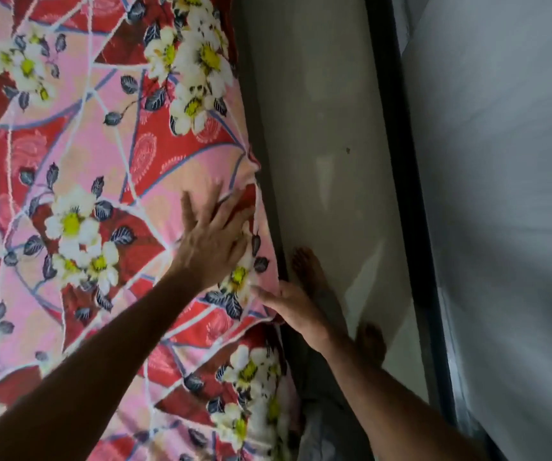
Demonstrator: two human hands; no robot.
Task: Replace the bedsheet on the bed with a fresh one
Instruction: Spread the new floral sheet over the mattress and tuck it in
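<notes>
We saw a pink and red cotton bedsheet [101,161], printed with white and yellow flowers and dark leaves, spread over the bed and reaching its right edge, where the cloth hung down the side. Our left hand [213,239] lay flat on the sheet near that edge, fingers straight and spread, pressing the fabric and gripping nothing. Our right hand [292,309] sat at the very edge, its fingers against the hanging cloth; whether they pinched it we could not tell. Two bare feet [307,271] stood on the grey floor [327,128] beside the bed.
</notes>
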